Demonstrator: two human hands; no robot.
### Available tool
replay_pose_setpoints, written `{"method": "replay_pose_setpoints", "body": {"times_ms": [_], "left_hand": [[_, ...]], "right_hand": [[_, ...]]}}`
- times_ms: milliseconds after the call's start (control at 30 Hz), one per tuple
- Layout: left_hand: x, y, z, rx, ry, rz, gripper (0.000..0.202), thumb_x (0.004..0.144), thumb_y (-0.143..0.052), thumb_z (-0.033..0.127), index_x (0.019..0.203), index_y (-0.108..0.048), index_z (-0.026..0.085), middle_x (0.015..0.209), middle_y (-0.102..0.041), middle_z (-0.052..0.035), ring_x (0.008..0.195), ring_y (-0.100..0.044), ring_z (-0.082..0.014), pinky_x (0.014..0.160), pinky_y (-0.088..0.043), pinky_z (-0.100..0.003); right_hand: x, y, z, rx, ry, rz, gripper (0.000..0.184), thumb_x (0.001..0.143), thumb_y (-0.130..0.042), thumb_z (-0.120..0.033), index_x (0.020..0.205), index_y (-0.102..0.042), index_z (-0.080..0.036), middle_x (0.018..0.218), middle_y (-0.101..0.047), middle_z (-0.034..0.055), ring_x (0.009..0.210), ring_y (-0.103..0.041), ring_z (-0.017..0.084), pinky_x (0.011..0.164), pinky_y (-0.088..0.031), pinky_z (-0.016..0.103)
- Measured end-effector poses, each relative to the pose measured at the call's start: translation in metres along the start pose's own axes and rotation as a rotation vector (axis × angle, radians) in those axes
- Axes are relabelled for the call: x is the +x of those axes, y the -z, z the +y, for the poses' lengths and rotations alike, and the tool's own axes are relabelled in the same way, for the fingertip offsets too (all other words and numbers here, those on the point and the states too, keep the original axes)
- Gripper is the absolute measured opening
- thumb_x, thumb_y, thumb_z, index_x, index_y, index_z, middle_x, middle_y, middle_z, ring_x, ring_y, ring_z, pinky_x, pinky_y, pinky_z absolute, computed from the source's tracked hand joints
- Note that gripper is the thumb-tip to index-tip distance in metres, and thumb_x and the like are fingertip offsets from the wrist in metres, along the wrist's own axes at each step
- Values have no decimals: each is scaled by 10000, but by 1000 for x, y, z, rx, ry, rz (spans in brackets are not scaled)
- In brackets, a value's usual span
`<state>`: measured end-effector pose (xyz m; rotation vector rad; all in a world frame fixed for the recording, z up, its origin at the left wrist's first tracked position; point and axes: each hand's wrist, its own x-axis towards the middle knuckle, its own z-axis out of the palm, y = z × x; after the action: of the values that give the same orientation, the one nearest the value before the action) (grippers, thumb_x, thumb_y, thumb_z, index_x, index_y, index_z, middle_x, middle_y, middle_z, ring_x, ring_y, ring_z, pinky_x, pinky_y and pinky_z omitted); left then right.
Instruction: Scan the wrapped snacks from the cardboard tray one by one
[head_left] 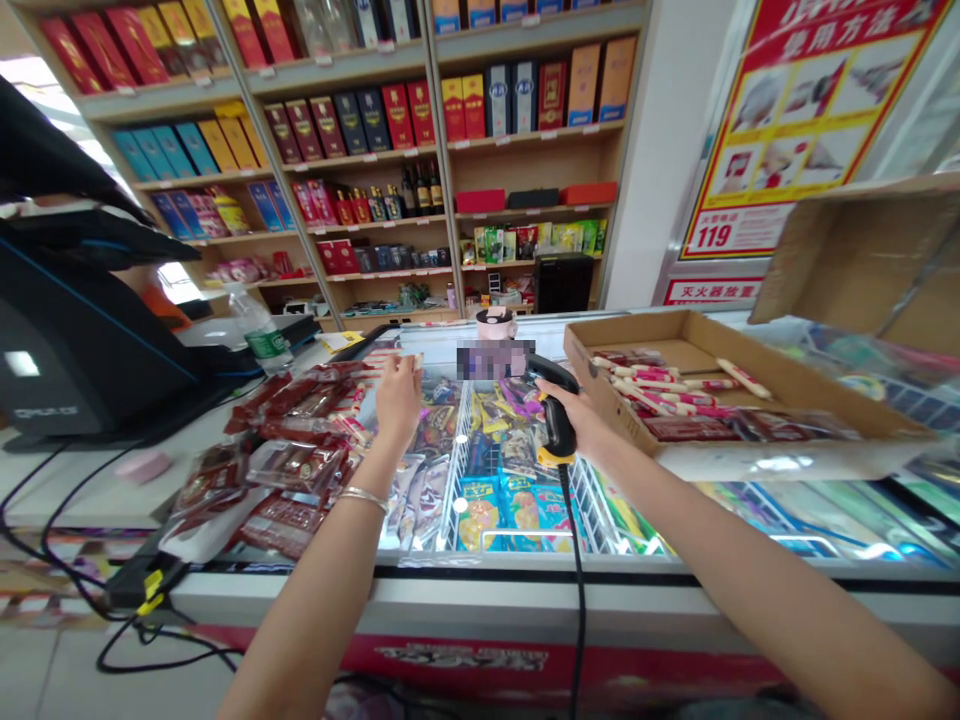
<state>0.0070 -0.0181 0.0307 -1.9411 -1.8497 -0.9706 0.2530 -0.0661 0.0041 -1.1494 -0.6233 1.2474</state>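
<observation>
My right hand is wrapped around the handle of a black barcode scanner with a yellow trim. Its cable hangs down over the freezer's front edge. My left hand is closed around thin wrapped sausages; pale ends show past the fingers, though how many I cannot tell. Just left of that hand lies a heap of brown-red snack packets on the freezer's glass top. To the right, an open cardboard box contains several pink-and-white wrapped sausages and more brown packets.
Under the glass, baskets hold colourful ice cream packs. A person is beyond the freezer. At left stand a black checkout terminal, a water bottle and looped cables. Shelves of boxed goods line the back.
</observation>
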Motion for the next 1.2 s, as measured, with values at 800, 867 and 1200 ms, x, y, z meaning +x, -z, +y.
{"method": "replay_pose_setpoints", "body": {"times_ms": [800,867,1200], "left_hand": [[-5,-8,1,-124,35,10,353,871,-441,269,1215,-523,253,1042,-555,-80,906,-592,-196,787,-454,-295],[-4,-10,0,-134,38,24,389,875,-406,234,1254,-496,231,1075,-556,-95,957,-588,-211,827,-448,-309],[-2,-11,0,-306,-88,134,400,902,-309,196,1280,-441,172,1147,-581,-108,1073,-544,-197,959,-412,-324]], "right_hand": [[-6,-1,5,-15,-18,-125,300,667,-757,-317,762,-520,-158,528,-545,-21,406,-496,89,372,-425,201],[-11,-3,2,-23,-19,-110,251,672,-747,-256,761,-540,-146,542,-561,-9,409,-499,87,373,-423,197],[-16,-6,3,-122,-21,-136,239,627,-747,-167,777,-562,-144,477,-524,-23,367,-481,101,346,-409,212]]}}
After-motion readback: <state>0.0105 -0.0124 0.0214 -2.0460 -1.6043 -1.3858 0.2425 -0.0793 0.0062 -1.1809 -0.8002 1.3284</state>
